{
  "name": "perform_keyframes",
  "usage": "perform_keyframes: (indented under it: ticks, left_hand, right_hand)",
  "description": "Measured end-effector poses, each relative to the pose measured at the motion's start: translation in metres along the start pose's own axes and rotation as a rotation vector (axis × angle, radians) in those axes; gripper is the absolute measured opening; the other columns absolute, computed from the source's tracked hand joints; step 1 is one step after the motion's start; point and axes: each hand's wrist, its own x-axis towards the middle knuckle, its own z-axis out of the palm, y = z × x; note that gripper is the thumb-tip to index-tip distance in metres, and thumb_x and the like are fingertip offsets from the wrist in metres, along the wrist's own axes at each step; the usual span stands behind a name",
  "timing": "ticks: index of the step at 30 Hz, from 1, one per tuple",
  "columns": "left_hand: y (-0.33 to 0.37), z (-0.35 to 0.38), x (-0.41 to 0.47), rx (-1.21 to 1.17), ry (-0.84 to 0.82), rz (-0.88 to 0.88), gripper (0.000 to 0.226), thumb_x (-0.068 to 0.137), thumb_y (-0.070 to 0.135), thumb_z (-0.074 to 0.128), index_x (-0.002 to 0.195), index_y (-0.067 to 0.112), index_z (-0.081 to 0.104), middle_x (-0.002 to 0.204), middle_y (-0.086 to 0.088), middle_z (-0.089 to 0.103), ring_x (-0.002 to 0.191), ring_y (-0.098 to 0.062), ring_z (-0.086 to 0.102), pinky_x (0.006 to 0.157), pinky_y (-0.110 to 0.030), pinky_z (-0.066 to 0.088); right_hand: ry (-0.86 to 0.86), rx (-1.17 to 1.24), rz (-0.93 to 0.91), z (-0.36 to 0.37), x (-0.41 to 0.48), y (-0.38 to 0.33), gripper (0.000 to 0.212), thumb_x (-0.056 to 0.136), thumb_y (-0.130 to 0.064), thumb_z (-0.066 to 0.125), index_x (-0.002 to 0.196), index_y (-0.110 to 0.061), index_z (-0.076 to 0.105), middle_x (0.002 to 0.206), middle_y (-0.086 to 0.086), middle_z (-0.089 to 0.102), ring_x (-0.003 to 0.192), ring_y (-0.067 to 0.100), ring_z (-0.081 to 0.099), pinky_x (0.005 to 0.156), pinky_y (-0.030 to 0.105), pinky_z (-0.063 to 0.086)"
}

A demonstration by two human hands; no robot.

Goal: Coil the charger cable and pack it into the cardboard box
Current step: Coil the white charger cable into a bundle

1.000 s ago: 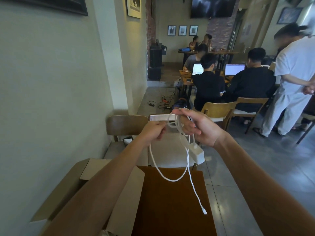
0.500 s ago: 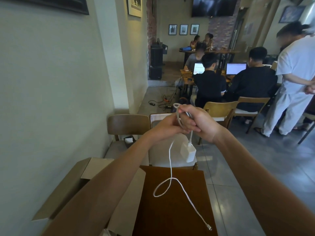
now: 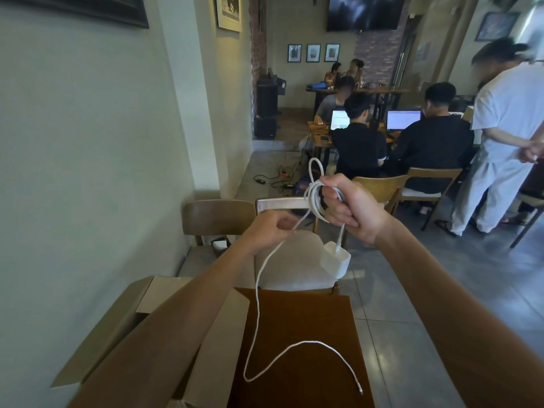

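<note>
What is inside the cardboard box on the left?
Nothing can be seen inside the cardboard box. Its flaps stand open, but the left forearm covers the opening, so the contents stay hidden.

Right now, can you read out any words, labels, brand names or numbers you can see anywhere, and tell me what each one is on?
No text can be read.
White square charger plug hanging from the right hand: no marking visible.
Open brown cardboard box: flaps plain.
Two lit laptop screens: content too small and blurred.
Framed wall pictures: too small to tell.
Left hand pinches the white cable, unmarked.
</note>
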Motion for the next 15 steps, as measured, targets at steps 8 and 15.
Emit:
perform_keyframes:
  ticks: [8,15]
  left_hand:
    - [0.042,-0.003,0.014,-0.427,-0.041,0.15,0.066,0.094,0.032,0.072,0.152,0.034,0.041,0.134,-0.003,0.063,0.121,-0.015,0.063,0.099,-0.033,0.054]
    - [0.041,-0.012,0.012,-0.205,0.112,0.307,0.02,0.099,0.013,0.065,0.117,0.02,0.066,0.12,-0.001,0.064,0.112,-0.014,0.064,0.091,-0.02,0.051]
  right_hand:
    - [-0.16,-0.004,0.047,0.004,0.002,0.01,0.046,0.105,-0.024,0.039,0.059,-0.016,0.042,0.036,-0.003,0.03,0.029,0.01,0.022,0.044,0.03,0.021]
    - [-0.231,0.016,0.065,-0.003,-0.004,0.01,0.045,0.104,-0.024,0.039,0.06,-0.017,0.042,0.038,-0.005,0.03,0.034,0.018,0.011,0.044,0.03,0.02]
